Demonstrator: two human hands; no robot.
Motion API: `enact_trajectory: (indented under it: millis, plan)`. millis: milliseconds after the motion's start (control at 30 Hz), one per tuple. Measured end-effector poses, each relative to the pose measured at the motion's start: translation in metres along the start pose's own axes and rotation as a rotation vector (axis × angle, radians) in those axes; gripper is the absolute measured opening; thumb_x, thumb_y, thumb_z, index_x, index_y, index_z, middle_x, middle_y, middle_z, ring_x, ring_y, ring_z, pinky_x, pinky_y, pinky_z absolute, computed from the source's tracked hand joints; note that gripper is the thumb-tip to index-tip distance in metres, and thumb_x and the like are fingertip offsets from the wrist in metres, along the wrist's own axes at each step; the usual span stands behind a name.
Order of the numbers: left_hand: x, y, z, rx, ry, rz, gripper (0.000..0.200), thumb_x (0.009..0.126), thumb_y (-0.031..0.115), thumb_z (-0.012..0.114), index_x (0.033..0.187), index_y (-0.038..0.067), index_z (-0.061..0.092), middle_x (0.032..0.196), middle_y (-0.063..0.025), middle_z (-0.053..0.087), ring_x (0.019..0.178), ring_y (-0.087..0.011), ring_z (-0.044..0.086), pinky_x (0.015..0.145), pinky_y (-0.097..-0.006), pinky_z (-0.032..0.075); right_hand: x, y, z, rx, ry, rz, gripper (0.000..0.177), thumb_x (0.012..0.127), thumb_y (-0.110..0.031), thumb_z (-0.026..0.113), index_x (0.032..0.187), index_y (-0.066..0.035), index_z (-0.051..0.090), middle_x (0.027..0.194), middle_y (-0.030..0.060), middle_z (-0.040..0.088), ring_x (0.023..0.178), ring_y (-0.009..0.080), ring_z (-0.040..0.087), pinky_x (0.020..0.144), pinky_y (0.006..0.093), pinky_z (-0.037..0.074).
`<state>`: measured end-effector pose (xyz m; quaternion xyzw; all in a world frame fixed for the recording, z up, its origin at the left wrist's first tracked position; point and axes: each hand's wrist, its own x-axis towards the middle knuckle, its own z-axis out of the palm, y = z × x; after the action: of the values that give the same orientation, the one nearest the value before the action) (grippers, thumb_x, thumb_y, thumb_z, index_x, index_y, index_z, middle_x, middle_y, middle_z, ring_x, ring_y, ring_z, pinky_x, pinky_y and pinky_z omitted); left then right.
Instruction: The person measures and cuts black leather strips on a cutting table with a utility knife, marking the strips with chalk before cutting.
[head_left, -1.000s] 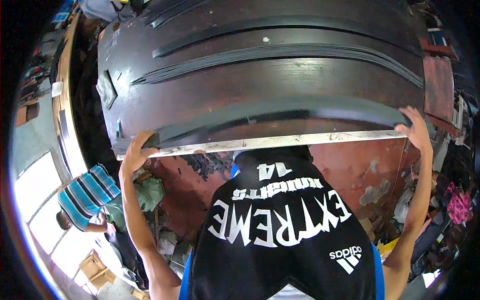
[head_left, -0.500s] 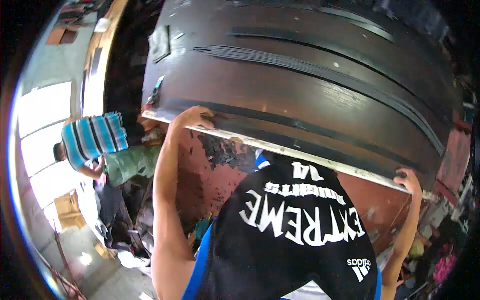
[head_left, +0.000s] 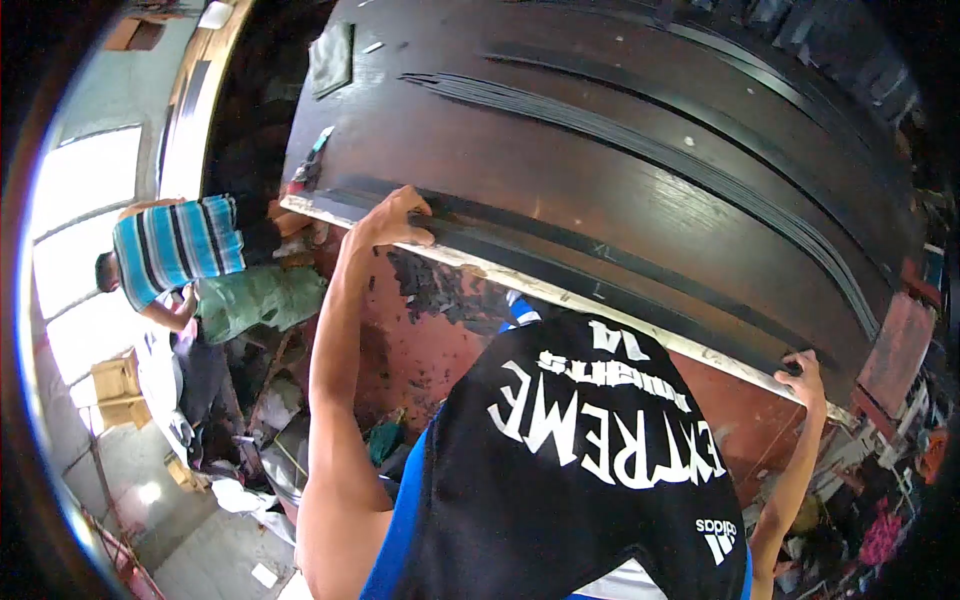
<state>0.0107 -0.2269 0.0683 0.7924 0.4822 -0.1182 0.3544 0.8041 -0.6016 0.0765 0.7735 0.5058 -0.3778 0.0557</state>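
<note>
Left hand: the left hand is at the near edge of the table, toward its left corner, thumb and fingers curved around the near dark strip; how firmly they press cannot be told.
Right hand: the right hand is near the right corner of that edge, fingers bent by the strip's right end; whether it grips cannot be told.
Near strip: lies lengthwise along the table's pale, worn near edge, between the hands.
Second strip: another dark strip runs just beyond it, roughly parallel.
Middle of table: a bundle of thin strips, its left ends slightly fanned, its right part curving toward the right edge.
Left side of table: a teal-and-red tool near the near left corner; a folded grey cloth farther back.
Below near edge: dark scraps on a reddish surface.
Far left: a person in a blue striped top, well apart from the table.
</note>
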Motion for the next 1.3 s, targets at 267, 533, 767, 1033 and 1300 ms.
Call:
enact_trajectory:
  millis: [267,533,767,1033,1300]
  plan:
    - [0.01,0.04,-0.013,-0.042,0.026,-0.126,0.045,0.078,0.032,0.076,0.118,0.014,0.068,0.117,-0.0116,0.065,0.12,-0.0337,0.055,0.1,-0.0434,0.044,0.009,-0.011,-0.002,0.418,0.093,0.183,0.038,0.084,-0.022,0.077,0.113,0.001,0.067,0.107,0.0124,0.072,0.105,0.0288,0.066,0.095,0.0373,0.048]
    - [0.056,0.044,0.0,0.361,0.148,0.336,0.038,0.07,0.008,0.078,0.104,0.008,0.06,0.103,-0.0123,0.062,0.103,-0.0365,0.057,0.087,-0.0475,0.044,0.038,-0.066,0.003,-0.111,0.438,-0.262,0.036,0.075,-0.016,0.079,0.107,-0.009,0.064,0.106,0.0114,0.058,0.105,0.0341,0.058,0.092,0.0465,0.046]
    - [0.067,0.053,0.004,0.357,0.178,0.409,0.036,0.071,0.007,0.074,0.104,0.006,0.06,0.102,-0.0142,0.06,0.099,-0.037,0.057,0.085,-0.048,0.044,0.032,-0.058,-0.007,-0.232,0.322,-0.116,0.031,0.078,-0.018,0.077,0.106,-0.011,0.065,0.109,0.0085,0.059,0.11,0.0298,0.058,0.098,0.0433,0.044]
    - [0.1,0.094,0.027,0.27,0.243,0.454,0.037,0.076,0.013,0.073,0.109,0.005,0.061,0.105,-0.0152,0.06,0.1,-0.0376,0.056,0.089,-0.0485,0.044,0.042,-0.014,-0.007,-0.27,0.496,-0.056,0.036,0.077,-0.012,0.074,0.112,-0.011,0.065,0.111,0.0109,0.06,0.11,0.0334,0.059,0.098,0.0449,0.046]
    - [0.02,0.102,0.002,0.264,0.218,0.447,0.057,0.078,0.019,0.074,0.13,0.004,0.056,0.124,-0.0191,0.059,0.116,-0.0394,0.054,0.101,-0.0489,0.04,-0.017,-0.082,-0.005,-0.032,0.252,-0.181,0.072,0.067,-0.043,0.083,0.125,-0.004,0.063,0.123,0.0144,0.061,0.117,0.0382,0.057,0.1,0.0452,0.047]
